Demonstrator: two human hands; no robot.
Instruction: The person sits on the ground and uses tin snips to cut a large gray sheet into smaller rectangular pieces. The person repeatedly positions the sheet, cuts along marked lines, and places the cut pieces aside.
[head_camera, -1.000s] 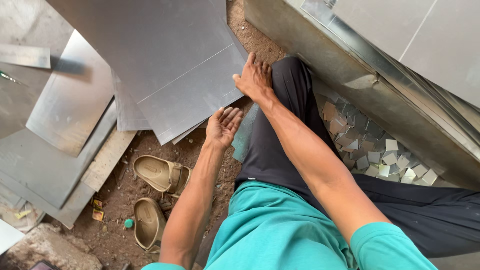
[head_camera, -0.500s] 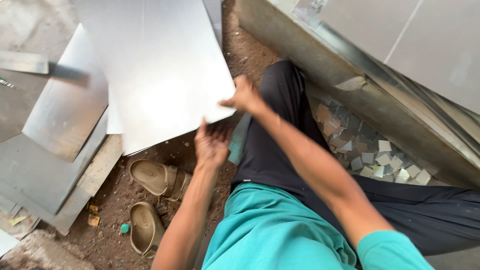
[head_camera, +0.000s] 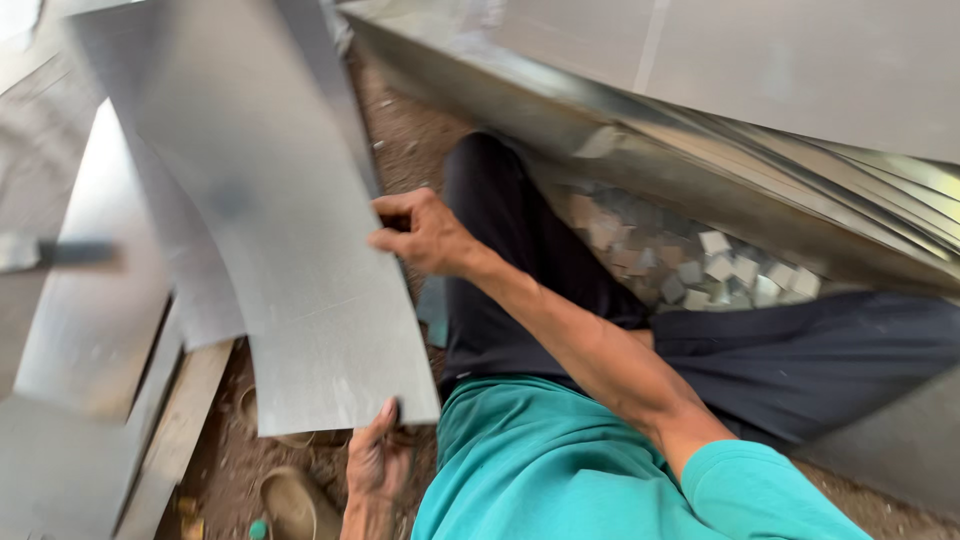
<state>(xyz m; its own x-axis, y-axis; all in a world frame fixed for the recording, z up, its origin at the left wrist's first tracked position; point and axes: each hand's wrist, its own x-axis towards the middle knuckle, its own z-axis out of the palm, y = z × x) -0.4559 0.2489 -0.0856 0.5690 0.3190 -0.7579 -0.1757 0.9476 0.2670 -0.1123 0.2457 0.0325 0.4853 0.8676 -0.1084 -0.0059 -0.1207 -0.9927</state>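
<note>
We grip the blurred, bowed sheet (head_camera: 270, 250) with both hands, right hand (head_camera: 425, 232) closed on its far edge, left hand (head_camera: 375, 462) pinching the near corner, fingers hidden behind it.

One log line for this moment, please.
left hand: grips metal sheet near edge | right hand: grips side edge | sheet: lifted, bowed

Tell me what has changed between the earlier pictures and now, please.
Both hands have taken hold of the metal sheet and lifted it off the pile towards the person; it now bends in the air. The right hand grips its right edge, the left hand its near corner. The sandals, the wooden plank and the small metal squares stayed in place.
</note>
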